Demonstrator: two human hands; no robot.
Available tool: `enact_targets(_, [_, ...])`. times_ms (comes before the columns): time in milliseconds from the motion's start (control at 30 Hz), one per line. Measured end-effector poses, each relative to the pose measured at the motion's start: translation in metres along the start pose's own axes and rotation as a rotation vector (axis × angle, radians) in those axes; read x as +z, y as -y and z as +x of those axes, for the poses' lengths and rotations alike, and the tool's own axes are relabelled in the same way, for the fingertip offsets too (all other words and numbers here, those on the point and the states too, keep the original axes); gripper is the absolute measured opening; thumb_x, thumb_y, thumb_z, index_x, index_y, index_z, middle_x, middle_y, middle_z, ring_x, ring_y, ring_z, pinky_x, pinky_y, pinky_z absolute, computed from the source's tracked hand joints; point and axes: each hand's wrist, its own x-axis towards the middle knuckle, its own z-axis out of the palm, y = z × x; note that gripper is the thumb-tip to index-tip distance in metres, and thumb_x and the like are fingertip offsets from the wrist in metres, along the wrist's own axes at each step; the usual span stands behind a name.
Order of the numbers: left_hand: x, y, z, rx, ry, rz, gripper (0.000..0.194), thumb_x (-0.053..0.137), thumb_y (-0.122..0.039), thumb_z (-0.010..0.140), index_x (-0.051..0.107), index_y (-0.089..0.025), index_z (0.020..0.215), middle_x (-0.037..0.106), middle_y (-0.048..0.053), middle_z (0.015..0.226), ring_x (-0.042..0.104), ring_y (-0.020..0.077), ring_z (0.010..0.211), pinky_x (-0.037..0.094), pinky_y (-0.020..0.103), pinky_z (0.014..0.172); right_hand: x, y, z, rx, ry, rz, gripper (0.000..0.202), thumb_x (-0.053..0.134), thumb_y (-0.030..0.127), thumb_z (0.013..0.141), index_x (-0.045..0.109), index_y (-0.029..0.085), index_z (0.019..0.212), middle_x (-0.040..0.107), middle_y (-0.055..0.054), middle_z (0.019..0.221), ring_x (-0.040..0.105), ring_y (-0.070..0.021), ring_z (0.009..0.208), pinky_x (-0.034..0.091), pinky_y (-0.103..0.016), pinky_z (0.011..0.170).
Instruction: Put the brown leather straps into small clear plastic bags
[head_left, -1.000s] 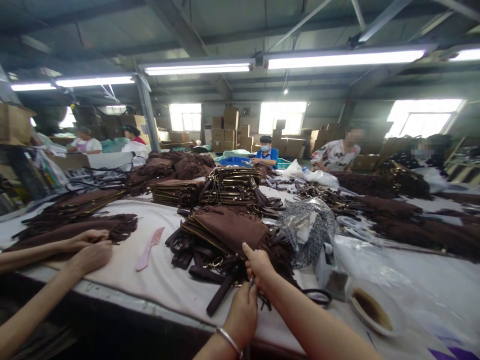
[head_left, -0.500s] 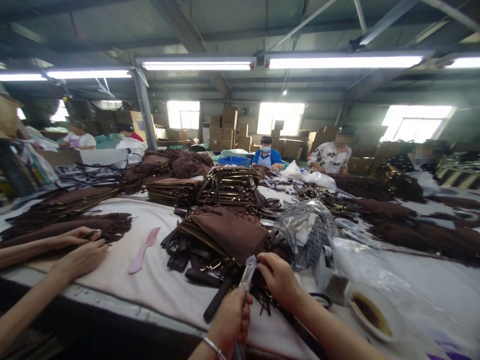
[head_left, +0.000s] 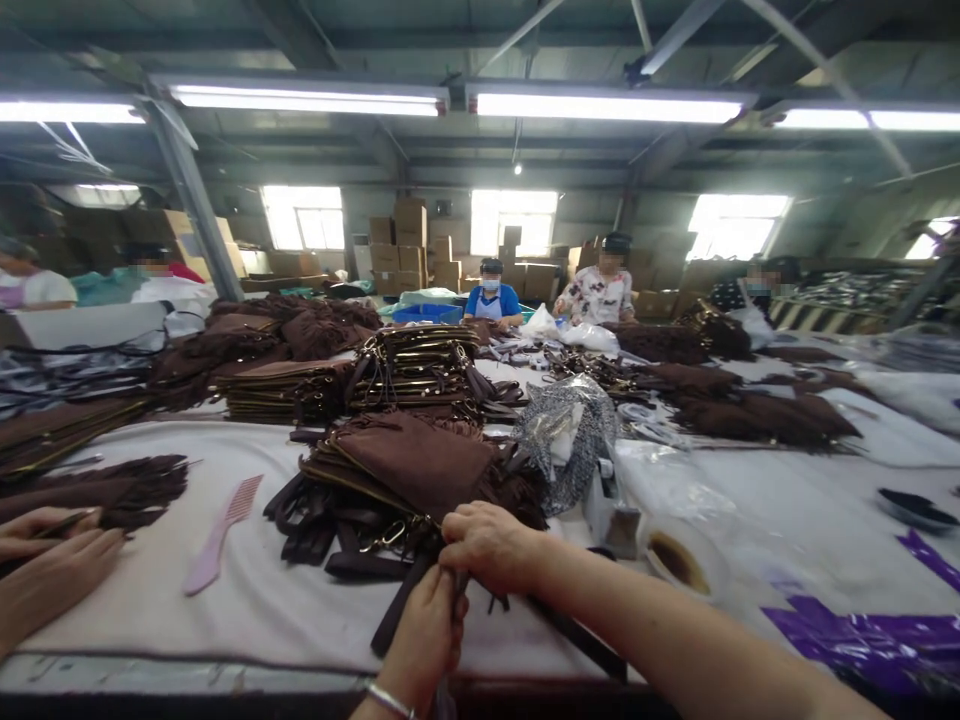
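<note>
My left hand (head_left: 427, 625), with a bracelet at the wrist, is closed round a dark strip near the table's front edge. My right hand (head_left: 484, 545) is closed in a pinch just above it, the two hands touching; what its fingertips hold is hidden. Behind my hands lies a stack of brown fringed pouches (head_left: 412, 460) with gold zips. Dark straps (head_left: 401, 605) and a gold clasp (head_left: 388, 538) hang from its front. A pink comb (head_left: 223, 535) lies on the white cloth to the left.
Another person's hands (head_left: 64, 560) work at the left edge. On the right are a bowl of brown liquid (head_left: 679, 562), a plastic-wrapped grey bundle (head_left: 566, 440) and purple plastic (head_left: 862, 635). More pouch piles (head_left: 412, 375) and several people are farther back.
The view has turned right. My right hand has come over to the top of my left hand, and the clear-wrapped piece that showed between them is now mostly hidden.
</note>
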Motion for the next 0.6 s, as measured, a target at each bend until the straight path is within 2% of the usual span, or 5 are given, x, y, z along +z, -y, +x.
enact_targets(100, [-0.002, 0.005, 0.004, 0.051, -0.022, 0.037, 0.045, 0.048, -0.067, 0.075, 0.046, -0.022, 0.075, 0.038, -0.008, 0.053, 0.026, 0.0065, 0.04, 0.018, 0.021, 0.039, 0.007, -0.005, 0.0, -0.03, -0.006, 0.039, 0.01, 0.056, 0.025, 0.084, 0.065, 0.023, 0.082, 0.061, -0.001, 0.086, 0.051, -0.0168, 0.078, 0.039, -0.028, 0.07])
enact_targets(233, [-0.005, 0.011, 0.013, 0.237, -0.067, 0.154, 0.041, 0.06, -0.058, 0.074, 0.055, -0.018, 0.071, 0.046, -0.004, 0.057, 0.036, 0.0093, 0.05, 0.026, 0.022, 0.044, 0.015, -0.006, -0.006, -0.02, -0.026, 0.032, 0.008, 0.056, 0.019, 0.081, 0.064, 0.02, 0.08, 0.061, -0.001, 0.082, 0.052, -0.016, 0.076, 0.042, -0.027, 0.075])
enact_targets(400, [-0.004, 0.006, 0.019, 0.007, 0.071, -0.023, 0.04, 0.058, -0.059, 0.075, 0.053, -0.019, 0.07, 0.045, -0.005, 0.056, 0.029, 0.0066, 0.041, 0.02, 0.02, 0.037, 0.018, -0.002, -0.016, 0.0, -0.053, 0.022, 0.008, 0.054, 0.019, 0.082, 0.062, 0.019, 0.084, 0.063, -0.001, 0.086, 0.054, -0.0157, 0.079, 0.042, -0.027, 0.073])
enact_targets(467, [-0.005, 0.004, 0.019, -0.062, 0.127, -0.119, 0.039, 0.064, -0.056, 0.071, 0.053, -0.018, 0.072, 0.046, -0.005, 0.059, 0.028, 0.0044, 0.041, 0.018, 0.017, 0.037, 0.018, 0.0, -0.019, 0.01, -0.056, 0.017, 0.009, 0.053, 0.021, 0.083, 0.061, 0.019, 0.085, 0.063, -0.001, 0.086, 0.054, -0.0155, 0.078, 0.043, -0.027, 0.071])
enact_targets(600, [-0.013, 0.001, 0.021, -0.217, 0.265, -0.257, 0.045, 0.069, -0.058, 0.065, 0.051, -0.017, 0.063, 0.029, -0.01, 0.049, 0.016, 0.0012, 0.039, 0.015, 0.015, 0.036, 0.017, 0.0, -0.025, 0.013, -0.079, 0.025, 0.013, 0.053, 0.024, 0.083, 0.061, 0.018, 0.092, 0.065, -0.003, 0.092, 0.056, -0.0165, 0.082, 0.045, -0.029, 0.077])
